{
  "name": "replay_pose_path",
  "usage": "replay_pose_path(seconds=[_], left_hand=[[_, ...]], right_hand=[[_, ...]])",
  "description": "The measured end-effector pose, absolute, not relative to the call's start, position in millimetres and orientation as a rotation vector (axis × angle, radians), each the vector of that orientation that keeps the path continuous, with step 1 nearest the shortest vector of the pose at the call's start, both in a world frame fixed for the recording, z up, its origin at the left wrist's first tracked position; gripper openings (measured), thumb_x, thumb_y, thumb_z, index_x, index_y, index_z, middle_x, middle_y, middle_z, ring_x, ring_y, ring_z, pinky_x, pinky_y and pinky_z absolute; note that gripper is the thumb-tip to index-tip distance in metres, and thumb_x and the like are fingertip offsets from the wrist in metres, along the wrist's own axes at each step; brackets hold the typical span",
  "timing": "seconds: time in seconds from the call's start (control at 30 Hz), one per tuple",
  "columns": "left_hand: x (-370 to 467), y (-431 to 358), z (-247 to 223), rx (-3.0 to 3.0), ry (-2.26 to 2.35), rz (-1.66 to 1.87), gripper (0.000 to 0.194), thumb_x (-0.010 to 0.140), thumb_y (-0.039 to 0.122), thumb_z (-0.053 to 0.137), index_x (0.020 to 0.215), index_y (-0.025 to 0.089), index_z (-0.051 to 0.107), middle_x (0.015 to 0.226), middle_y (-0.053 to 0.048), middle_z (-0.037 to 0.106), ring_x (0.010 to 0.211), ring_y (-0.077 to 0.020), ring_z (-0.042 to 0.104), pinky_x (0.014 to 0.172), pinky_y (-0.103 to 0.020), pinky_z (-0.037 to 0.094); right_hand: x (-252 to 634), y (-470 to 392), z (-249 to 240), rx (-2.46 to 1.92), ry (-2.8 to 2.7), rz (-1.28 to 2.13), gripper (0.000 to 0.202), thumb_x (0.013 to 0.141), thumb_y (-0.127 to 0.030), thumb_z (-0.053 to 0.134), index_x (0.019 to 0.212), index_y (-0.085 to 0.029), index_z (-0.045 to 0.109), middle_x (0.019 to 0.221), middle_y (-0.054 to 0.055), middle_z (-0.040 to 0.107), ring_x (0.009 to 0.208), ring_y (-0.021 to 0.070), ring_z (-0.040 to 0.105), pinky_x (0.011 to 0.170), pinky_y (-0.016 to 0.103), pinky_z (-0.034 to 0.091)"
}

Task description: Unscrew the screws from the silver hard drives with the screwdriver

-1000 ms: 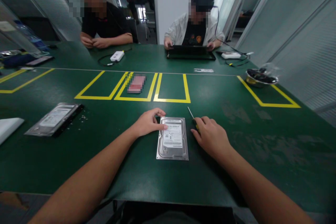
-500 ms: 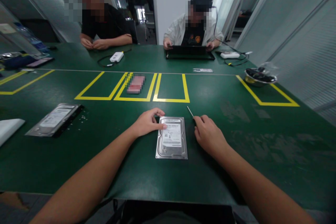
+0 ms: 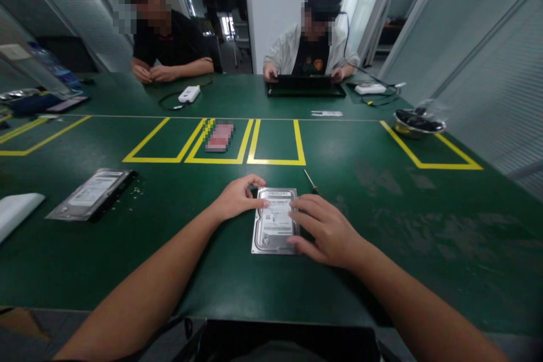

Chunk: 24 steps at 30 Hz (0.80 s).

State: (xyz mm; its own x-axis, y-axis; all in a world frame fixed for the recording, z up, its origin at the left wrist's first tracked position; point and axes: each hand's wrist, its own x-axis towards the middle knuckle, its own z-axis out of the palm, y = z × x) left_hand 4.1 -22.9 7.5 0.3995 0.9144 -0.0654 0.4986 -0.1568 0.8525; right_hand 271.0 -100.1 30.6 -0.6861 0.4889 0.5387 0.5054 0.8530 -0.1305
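A silver hard drive (image 3: pixel 275 240) with a white label lies flat on the green table in front of me. My left hand (image 3: pixel 238 198) grips its far left corner, the thumb on the label and the index finger curled at the far edge. Over the drive's right side, my right hand (image 3: pixel 324 227) has its fingers spread and holds nothing; I cannot tell whether the fingertips touch the drive. Just beyond that hand lies a screwdriver (image 3: pixel 310 180), its metal shaft visible and most of its handle hidden behind the hand.
Another hard drive (image 3: pixel 87 195) lies at left beside small scattered bits, probably screws. Yellow tape outlines (image 3: pixel 275 162) cross the table; one holds a blurred pink item (image 3: pixel 219 137). A metal bowl (image 3: pixel 419 125) of dark items stands far right. Two people sit opposite, one holding a dark panel (image 3: pixel 305 86).
My right hand has let go of the screwdriver, leaving it on the table, and moved left over the drive with its fingers spread. My left hand has stayed on the drive.
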Motion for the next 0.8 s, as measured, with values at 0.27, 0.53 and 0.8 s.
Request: replay_pose_path(seconds=[0.27, 0.53, 0.8], left_hand=[[6, -26, 11, 1.821, 1.232, 0.609, 0.060, 0.068, 0.049, 0.080, 0.114, 0.016, 0.059, 0.111, -0.007, 0.063, 0.063, -0.0092, 0.054, 0.055, -0.024, 0.043], [6, -28, 11, 1.831, 1.242, 0.618, 0.060, 0.068, 0.051, 0.079, 0.112, 0.016, 0.059, 0.106, -0.007, 0.065, 0.062, -0.0099, 0.055, 0.055, -0.024, 0.043], [-1, -25, 12, 1.841, 1.237, 0.606, 0.060, 0.067, 0.047, 0.080, 0.113, 0.014, 0.060, 0.105, -0.008, 0.067, 0.065, -0.0111, 0.059, 0.058, -0.024, 0.045]], right_hand=[[263, -111, 27, -0.834, -2.655, 0.229, 0.061, 0.084, -0.052, 0.066, 0.126, -0.007, 0.060, 0.133, 0.020, 0.060, 0.131, 0.0370, 0.049, 0.111, 0.055, 0.041], [263, -115, 29, -0.844, -2.697, 0.333, 0.055, 0.084, -0.034, 0.070, 0.129, -0.004, 0.059, 0.138, 0.023, 0.056, 0.139, 0.0373, 0.043, 0.113, 0.055, 0.041], [260, -113, 12, -0.791, -2.635, 0.284, 0.056, 0.085, -0.038, 0.067, 0.129, -0.004, 0.058, 0.138, 0.022, 0.057, 0.138, 0.0374, 0.044, 0.114, 0.054, 0.040]])
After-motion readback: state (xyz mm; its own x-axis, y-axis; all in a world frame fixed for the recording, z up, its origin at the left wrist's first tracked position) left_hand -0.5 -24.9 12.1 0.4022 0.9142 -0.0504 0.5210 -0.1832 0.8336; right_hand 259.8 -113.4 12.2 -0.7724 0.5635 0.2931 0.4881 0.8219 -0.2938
